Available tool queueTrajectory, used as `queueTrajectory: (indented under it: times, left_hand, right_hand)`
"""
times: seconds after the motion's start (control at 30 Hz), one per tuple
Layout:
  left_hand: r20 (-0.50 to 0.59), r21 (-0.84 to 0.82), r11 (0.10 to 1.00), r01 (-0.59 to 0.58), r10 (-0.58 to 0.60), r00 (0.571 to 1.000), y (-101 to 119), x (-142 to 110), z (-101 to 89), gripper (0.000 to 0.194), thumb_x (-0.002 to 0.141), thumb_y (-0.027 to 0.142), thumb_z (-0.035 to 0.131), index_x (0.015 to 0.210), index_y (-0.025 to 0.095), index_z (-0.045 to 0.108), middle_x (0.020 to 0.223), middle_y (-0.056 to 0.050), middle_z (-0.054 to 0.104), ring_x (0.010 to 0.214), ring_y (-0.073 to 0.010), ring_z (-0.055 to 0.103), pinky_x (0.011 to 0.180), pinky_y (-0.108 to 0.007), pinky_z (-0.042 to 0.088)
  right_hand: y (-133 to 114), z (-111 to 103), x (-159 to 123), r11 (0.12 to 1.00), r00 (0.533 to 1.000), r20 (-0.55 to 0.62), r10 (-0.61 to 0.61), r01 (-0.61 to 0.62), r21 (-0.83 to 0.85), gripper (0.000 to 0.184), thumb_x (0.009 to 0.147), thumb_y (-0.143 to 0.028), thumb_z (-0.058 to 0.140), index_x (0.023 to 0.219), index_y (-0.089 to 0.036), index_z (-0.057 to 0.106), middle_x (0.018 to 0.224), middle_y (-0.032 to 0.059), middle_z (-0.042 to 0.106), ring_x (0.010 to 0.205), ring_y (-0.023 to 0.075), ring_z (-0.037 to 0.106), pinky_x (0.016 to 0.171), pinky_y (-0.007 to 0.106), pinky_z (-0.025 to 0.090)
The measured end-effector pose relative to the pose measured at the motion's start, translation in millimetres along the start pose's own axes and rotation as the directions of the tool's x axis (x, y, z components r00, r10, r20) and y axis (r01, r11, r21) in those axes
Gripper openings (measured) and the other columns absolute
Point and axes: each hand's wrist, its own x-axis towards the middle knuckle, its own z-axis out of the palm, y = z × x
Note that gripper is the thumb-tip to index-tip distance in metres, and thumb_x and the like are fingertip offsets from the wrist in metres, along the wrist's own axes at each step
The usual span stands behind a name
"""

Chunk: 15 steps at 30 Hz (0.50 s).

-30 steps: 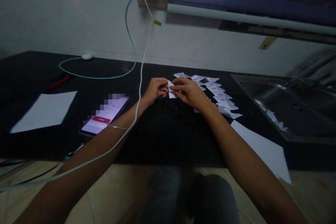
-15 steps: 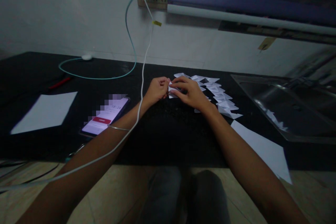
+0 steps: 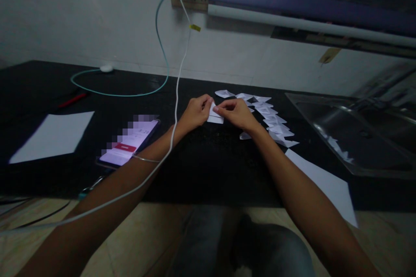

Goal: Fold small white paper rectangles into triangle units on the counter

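Note:
A small folded piece of white paper (image 3: 214,117) is held between both hands over the black counter (image 3: 208,169). My left hand (image 3: 197,110) pinches its left upper edge, fingers curled. On the other side, my right hand (image 3: 235,112) grips its upper right with thumb and forefinger. A crease line runs across the paper's lower part. Just beyond my right hand lie several folded paper pieces (image 3: 274,120) in rows, partly hidden by that hand.
Flat white sheets lie at left (image 3: 53,136) and at right (image 3: 325,186), the latter over the counter's front edge. A lit phone (image 3: 128,143) is beside my left forearm. A white cable (image 3: 177,108) crosses that arm. The sink (image 3: 360,134) is at right.
My right hand's fingers have drawn together into a pinch at the paper's upper part. More of the paper's lower portion, with its crease, now shows.

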Motion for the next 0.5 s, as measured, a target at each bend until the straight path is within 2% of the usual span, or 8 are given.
queueTrajectory:
  times: [0.17, 0.27, 0.4, 0.5]
  left_hand:
    - [0.031, -0.073, 0.997, 0.041, -0.039, 0.999, 1.6, -0.9, 0.0, 0.033, 0.101, 0.036, 0.051, 0.073, 0.020, 0.057, 0.064, 0.001, 0.052, 0.061, -0.0130, 0.046, 0.057, -0.026, 0.032]
    - [0.083, -0.090, 0.996, 0.022, -0.015, 0.996, 1.9, -0.8, 0.8, 0.037, 0.102, 0.038, 0.049, 0.072, 0.019, 0.058, 0.065, 0.001, 0.054, 0.063, -0.0131, 0.047, 0.059, -0.026, 0.034]
    - [0.082, -0.140, 0.990, 0.014, -0.003, 0.997, 2.8, -0.4, 2.8, 0.035, 0.101, 0.035, 0.047, 0.073, 0.019, 0.062, 0.069, -0.001, 0.058, 0.066, -0.0136, 0.050, 0.061, -0.026, 0.036]
    - [0.039, -0.167, 0.985, 0.037, -0.031, 0.999, 4.6, -0.6, 3.7, 0.036, 0.101, 0.034, 0.048, 0.069, 0.019, 0.059, 0.066, 0.000, 0.055, 0.063, -0.0130, 0.047, 0.058, -0.026, 0.034]
  right_hand:
    - [2.1, 1.5, 1.7, 0.997, 0.996, -0.085, 0.005, 0.001, 0.072, 0.038, 0.076, -0.055, 0.081, 0.078, -0.018, 0.079, 0.072, 0.0043, 0.072, 0.062, 0.0142, 0.056, 0.056, 0.029, 0.040]
    - [-1.9, 1.2, 1.3, 0.997, 0.993, -0.119, 0.006, 0.003, 0.080, 0.040, 0.074, -0.057, 0.083, 0.075, -0.017, 0.079, 0.070, 0.0053, 0.072, 0.062, 0.0150, 0.056, 0.055, 0.029, 0.041]
    - [-6.5, 2.0, 0.5, 0.994, 0.992, -0.128, -0.007, 0.020, 0.107, 0.039, 0.074, -0.057, 0.083, 0.074, -0.018, 0.079, 0.072, 0.0053, 0.073, 0.064, 0.0150, 0.058, 0.058, 0.030, 0.044]
    - [-5.2, 1.5, 0.3, 0.986, 0.997, -0.077, -0.004, 0.017, 0.168, 0.035, 0.075, -0.054, 0.084, 0.077, -0.019, 0.080, 0.075, 0.0039, 0.074, 0.065, 0.0146, 0.059, 0.061, 0.030, 0.046]
